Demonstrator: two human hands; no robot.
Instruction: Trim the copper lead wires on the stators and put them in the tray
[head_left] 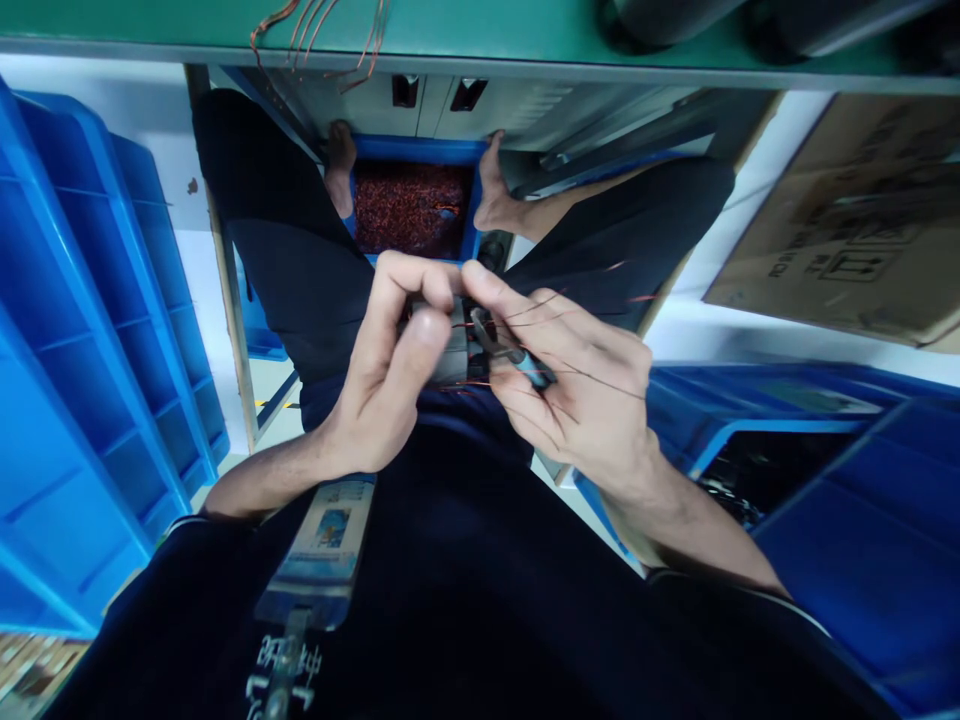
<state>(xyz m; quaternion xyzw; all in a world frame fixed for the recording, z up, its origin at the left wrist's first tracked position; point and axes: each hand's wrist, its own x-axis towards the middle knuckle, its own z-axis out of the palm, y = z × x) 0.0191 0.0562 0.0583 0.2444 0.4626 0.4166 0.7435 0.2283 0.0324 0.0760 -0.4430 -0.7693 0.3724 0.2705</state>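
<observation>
My left hand [390, 360] grips a small dark metal part [450, 345] wound with thin copper wire, held over my lap. My right hand [577, 385] holds small cutters with a teal handle [525, 365], their jaws at the part's right side. Fine copper wire strands [577, 300] stick out from the part across my right fingers. Both hands touch at the fingertips above the part.
A blue bin of reddish copper wire scraps [411, 208] lies on the floor between my bare feet. Stacked blue crates [90, 350] stand left, more blue bins [840, 470] right. A green bench edge [525, 40] runs above, a cardboard box [847, 220] at right. A badge [330, 540] hangs on my chest.
</observation>
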